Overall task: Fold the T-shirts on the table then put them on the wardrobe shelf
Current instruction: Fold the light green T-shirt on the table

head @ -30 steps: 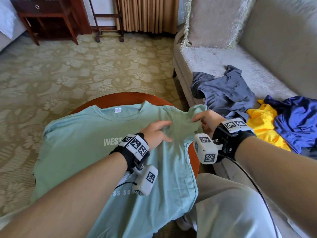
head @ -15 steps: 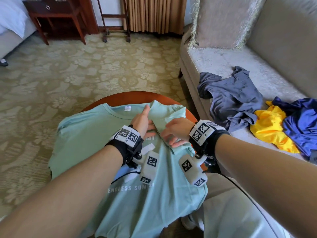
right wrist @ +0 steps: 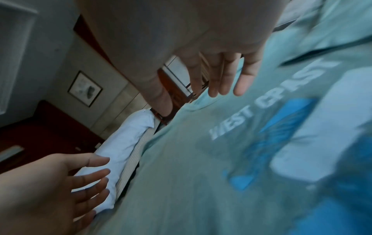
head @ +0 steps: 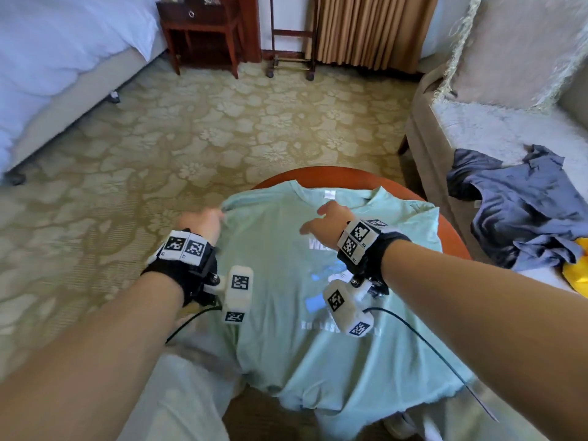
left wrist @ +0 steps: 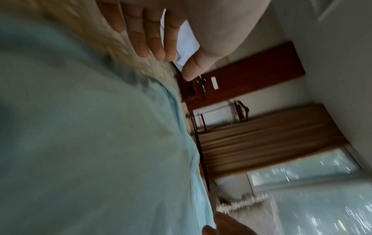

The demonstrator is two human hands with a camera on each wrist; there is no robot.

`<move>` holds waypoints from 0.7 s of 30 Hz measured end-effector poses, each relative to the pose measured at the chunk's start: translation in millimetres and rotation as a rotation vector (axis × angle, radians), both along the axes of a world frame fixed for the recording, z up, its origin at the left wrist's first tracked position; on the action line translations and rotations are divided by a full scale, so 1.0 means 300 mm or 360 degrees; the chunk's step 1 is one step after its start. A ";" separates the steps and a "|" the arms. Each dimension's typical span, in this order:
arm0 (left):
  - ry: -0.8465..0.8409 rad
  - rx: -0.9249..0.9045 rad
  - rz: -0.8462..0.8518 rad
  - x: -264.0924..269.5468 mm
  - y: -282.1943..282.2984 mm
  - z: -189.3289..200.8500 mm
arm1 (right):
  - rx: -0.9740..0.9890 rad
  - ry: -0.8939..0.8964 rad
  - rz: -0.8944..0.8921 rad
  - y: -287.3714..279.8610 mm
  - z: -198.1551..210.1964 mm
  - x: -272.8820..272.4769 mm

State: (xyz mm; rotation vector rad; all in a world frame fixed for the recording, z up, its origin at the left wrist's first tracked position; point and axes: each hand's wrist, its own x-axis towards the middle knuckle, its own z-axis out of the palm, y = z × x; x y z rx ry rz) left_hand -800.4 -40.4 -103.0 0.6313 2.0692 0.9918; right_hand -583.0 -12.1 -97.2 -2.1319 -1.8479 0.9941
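Mint shirt [head: 286,329]: spread face up on round desk [head: 451,237], collar at far edge, hem hanging off near edge, right sleeve folded in. Left hand [head: 202,222]: at shirt's left shoulder, fingers straight, grip released, nothing held. Right hand [head: 331,222]: over shirt's chest near collar, fingers relaxed, grip released. Grey shirt [head: 515,205]: crumpled on sofa [head: 477,122], right of desk.

soft daylight fills the head view evenly, with faint shadows under both wrists and wide-angle bending at the edges. both wrist views are dimmer and heavily motion-smeared, the mint t-shirt [right wrist: 201,174] print just below the right hand [right wrist: 211,66] streaked; beyond the left hand [left wrist: 153,31], bright window light trails into dashes.
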 end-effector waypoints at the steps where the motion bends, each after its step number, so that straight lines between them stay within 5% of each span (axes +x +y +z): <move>1: -0.0024 -0.0076 -0.0013 -0.050 -0.014 -0.007 | 0.0013 -0.0086 0.0077 -0.006 -0.006 -0.050; 4: -0.0278 -0.0125 -0.0200 -0.137 -0.056 -0.051 | 0.0002 -0.0241 0.0319 -0.022 -0.031 -0.173; 11: -0.1069 -0.0045 -0.0046 -0.172 -0.118 -0.177 | -0.0105 -0.0497 0.0701 -0.036 -0.134 -0.297; 21: -0.1209 0.0227 0.0004 -0.187 -0.104 -0.220 | -0.0114 -0.0443 0.0686 -0.038 -0.161 -0.301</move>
